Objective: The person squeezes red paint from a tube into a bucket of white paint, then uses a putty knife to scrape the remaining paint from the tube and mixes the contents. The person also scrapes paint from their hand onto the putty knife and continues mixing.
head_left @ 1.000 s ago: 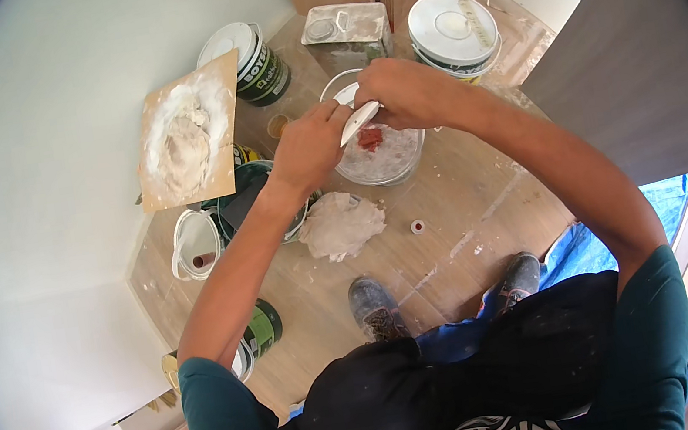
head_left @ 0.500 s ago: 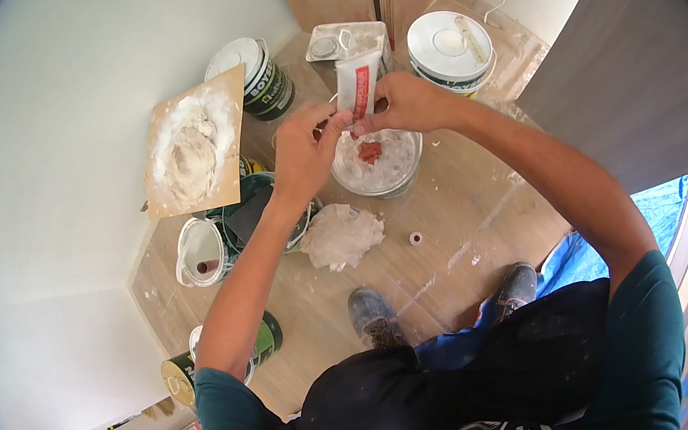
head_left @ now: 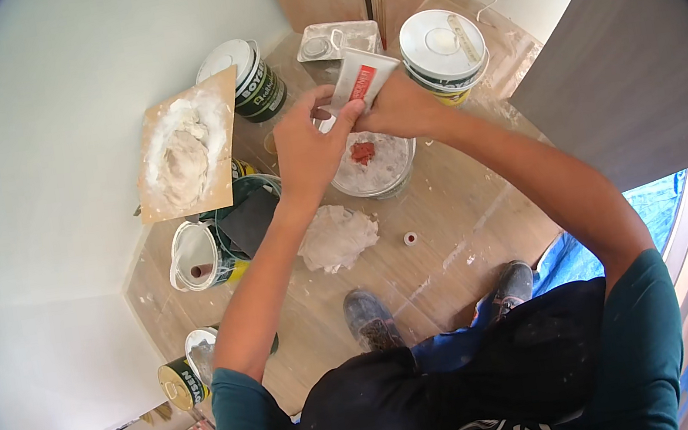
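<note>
My right hand (head_left: 406, 108) is wrapped round a white squeeze tube (head_left: 363, 77) with a red label, its wide flat end tilted up to the right. At the lower part of the tube, the thumb of my left hand (head_left: 308, 145) presses against it, with the other fingers curled. The tube's nozzle is hidden by my hands. Just below them stands a round tub (head_left: 375, 182) of whitish material. A lump of reddish-brown paste (head_left: 363, 154) lies on that material. On the floor nearer my feet is a small white cap (head_left: 411, 239) with a dark red centre.
A board (head_left: 154, 189) bearing pale compound leans over buckets at the left. Lidded pails (head_left: 443, 43) and a metal can (head_left: 337, 38) stand behind the tub. A crumpled plastic bag (head_left: 338, 237) and an open white bucket (head_left: 183, 259) are left of centre. Blue sheeting (head_left: 578, 252) lies at right.
The tube has tipped further to the right at its top. My right hand has turned and closed further round it, while the left fingers have shifted. The view has moved slightly.
</note>
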Available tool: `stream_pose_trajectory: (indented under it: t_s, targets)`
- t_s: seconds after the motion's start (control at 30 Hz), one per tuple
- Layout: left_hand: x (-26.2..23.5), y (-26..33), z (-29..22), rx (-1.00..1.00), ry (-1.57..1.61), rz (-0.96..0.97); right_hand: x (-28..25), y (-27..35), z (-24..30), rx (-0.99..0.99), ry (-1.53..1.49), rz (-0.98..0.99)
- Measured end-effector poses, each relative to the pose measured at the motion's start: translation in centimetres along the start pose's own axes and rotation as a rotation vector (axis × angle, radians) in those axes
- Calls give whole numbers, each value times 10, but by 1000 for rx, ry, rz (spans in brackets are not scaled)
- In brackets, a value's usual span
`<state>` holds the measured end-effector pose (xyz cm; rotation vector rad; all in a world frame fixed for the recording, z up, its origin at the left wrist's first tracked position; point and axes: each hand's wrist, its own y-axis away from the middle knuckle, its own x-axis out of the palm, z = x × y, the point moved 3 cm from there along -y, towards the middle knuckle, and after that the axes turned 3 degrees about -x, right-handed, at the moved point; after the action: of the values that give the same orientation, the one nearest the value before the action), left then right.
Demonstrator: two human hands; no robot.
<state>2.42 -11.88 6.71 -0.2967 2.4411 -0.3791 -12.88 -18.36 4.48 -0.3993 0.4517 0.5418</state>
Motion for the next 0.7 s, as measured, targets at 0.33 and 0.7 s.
stream_pose_trajectory:
  t_s: [0.33,0.7]
  targets:
    - [-8,6,-4,-39,-8,23,3,4,22,96,169,48]
    - [-17,1,28,-129,288,119,8,0,15,108,-21,177]
